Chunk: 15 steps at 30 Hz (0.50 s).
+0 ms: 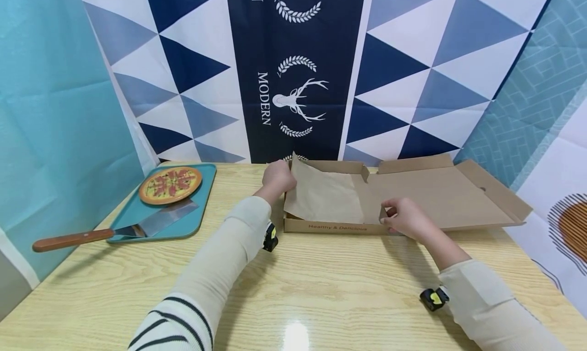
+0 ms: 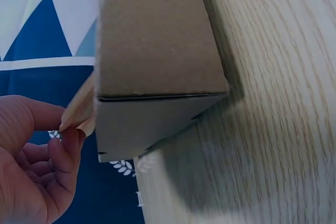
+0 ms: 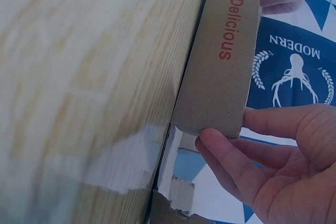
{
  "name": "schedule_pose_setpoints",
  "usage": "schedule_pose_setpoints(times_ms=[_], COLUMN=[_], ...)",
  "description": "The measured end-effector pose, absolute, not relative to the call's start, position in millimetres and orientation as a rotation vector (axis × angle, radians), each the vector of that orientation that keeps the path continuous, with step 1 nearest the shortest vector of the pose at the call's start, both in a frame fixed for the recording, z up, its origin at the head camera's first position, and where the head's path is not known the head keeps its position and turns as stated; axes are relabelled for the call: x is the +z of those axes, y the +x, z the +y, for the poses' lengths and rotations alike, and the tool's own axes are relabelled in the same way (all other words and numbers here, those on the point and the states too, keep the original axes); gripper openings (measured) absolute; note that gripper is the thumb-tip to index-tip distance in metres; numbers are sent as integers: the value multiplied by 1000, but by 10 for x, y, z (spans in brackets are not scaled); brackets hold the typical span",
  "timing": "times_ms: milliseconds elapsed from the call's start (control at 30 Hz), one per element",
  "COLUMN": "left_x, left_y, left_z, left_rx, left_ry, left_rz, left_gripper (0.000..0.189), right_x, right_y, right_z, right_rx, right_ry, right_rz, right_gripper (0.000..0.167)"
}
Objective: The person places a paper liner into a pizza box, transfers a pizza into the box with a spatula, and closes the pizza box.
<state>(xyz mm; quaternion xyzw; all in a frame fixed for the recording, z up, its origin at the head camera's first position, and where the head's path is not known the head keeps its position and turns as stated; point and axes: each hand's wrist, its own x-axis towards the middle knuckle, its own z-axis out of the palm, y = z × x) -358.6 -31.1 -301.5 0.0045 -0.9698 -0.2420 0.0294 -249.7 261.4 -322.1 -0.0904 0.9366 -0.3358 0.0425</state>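
An open cardboard pizza box (image 1: 339,227) lies on the table, its lid (image 1: 435,198) folded out to the right. Inside it is a sheet of brown paper (image 1: 327,198), raised at its back left corner. My left hand (image 1: 278,175) is at the box's left end; in the left wrist view its thumb and finger pinch the edge of the paper (image 2: 81,106). At the right end of the lettered front wall (image 3: 220,77), my right hand (image 1: 405,217) grips the wall's corner between thumb and fingers.
On the left, a teal tray (image 1: 208,188) bears a pizza (image 1: 170,185) and a wooden-handled pizza server (image 1: 167,218), whose handle juts out over the tray's front left edge. A patterned cloth (image 1: 298,50) hangs behind the wood-grain table (image 1: 321,279).
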Motion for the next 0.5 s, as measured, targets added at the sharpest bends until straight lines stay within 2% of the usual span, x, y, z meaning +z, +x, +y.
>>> schedule_pose_setpoints(times_ms=[167, 500], left_x=[-3068, -3083], left_y=[-3624, -3638], left_z=[-301, -208], left_rx=[-654, -255], left_ry=[10, -274], left_rz=[-2987, -3070], left_gripper=[8, 27], right_x=[-3210, -3205], right_y=[-2489, -2486], right_z=[2602, 2595], right_rx=[-1017, -1009], right_ry=[-279, -273], right_rz=[2866, 2872], right_gripper=[47, 47])
